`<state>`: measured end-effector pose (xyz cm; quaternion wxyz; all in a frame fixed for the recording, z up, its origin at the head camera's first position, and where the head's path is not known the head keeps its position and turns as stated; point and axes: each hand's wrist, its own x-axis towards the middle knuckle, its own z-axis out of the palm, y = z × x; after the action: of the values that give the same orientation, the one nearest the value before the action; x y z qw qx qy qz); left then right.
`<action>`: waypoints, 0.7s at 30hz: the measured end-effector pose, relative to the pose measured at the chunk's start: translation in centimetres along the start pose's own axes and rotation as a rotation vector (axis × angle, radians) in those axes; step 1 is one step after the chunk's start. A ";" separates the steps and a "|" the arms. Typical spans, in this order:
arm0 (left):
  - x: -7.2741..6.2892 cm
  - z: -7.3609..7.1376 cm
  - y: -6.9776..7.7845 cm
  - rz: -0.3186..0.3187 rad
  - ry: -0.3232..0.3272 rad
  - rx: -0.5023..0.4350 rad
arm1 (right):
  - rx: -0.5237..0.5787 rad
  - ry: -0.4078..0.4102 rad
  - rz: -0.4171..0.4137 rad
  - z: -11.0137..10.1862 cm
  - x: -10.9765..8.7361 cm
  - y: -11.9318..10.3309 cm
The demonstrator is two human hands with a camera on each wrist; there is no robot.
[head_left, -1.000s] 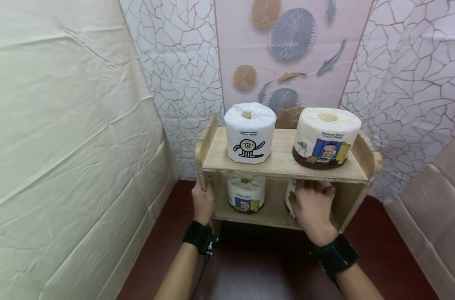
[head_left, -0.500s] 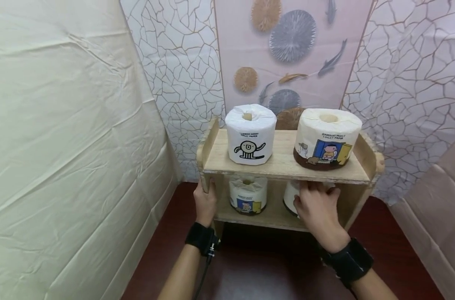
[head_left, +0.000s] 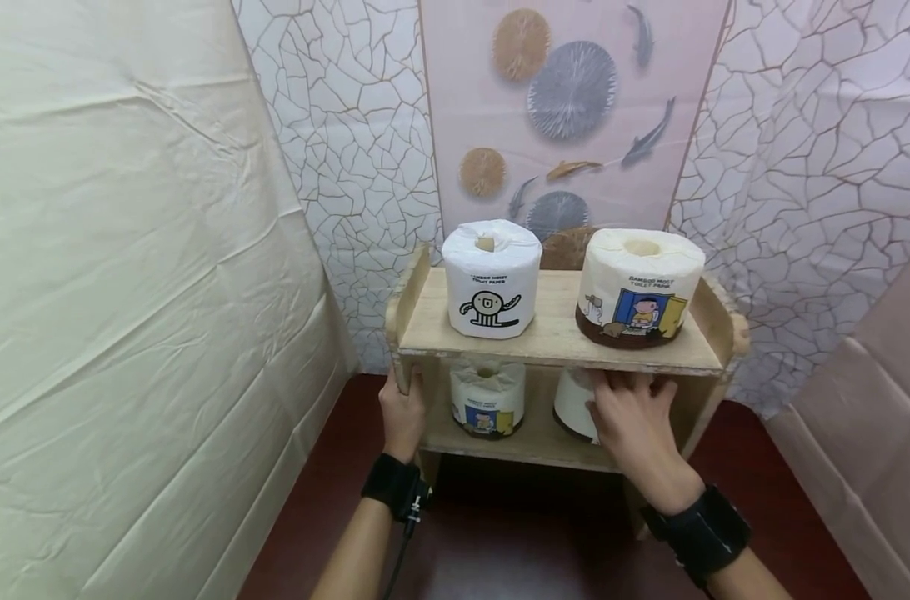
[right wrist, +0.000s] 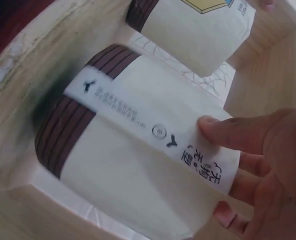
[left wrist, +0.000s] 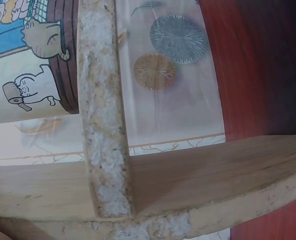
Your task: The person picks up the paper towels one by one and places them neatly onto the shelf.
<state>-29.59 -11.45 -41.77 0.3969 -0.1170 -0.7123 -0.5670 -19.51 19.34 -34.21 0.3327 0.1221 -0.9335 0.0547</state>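
A small two-tier wooden shelf [head_left: 560, 340] stands ahead. My left hand [head_left: 402, 417] grips its left side panel, fingers partly out of sight behind the wood. On the lower tier, my right hand [head_left: 638, 425] holds a toilet paper roll [head_left: 571, 408] near its top end. The right wrist view shows the thumb on the printed wrapper of that roll [right wrist: 133, 140] and the fingers round the far side. Left of it on the same tier is another wrapped toilet roll [head_left: 487, 400]. The upper tier bears a white roll [head_left: 492, 283] and a cream roll [head_left: 638, 292], both upright.
The shelf stands on a dark red surface [head_left: 500, 550]. A pale padded wall [head_left: 162, 292] rises on the left, with another [head_left: 875, 400] on the right. Behind hangs a patterned backdrop [head_left: 357, 142]. The upper tier sits close above my right hand.
The held roll has shifted slightly left on the lower tier with my right hand, narrowing the gap to its neighbour. My left hand keeps its grip. The head view has tilted a little.
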 end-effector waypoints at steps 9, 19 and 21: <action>-0.1 -0.2 -0.1 0.000 -0.008 -0.006 | -0.049 0.017 -0.063 0.7 -0.4 0.7; -0.1 -0.2 -0.4 0.001 -0.013 -0.042 | -0.002 -0.045 -0.076 0.6 -0.9 1.6; 0.0 -0.3 -0.3 0.001 -0.011 -0.036 | 0.010 -0.053 -0.077 0.6 -1.0 1.7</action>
<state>-29.70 -11.80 -41.95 0.3911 -0.1273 -0.7042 -0.5788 -19.54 21.04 -35.32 0.3091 0.1612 -0.9363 0.0432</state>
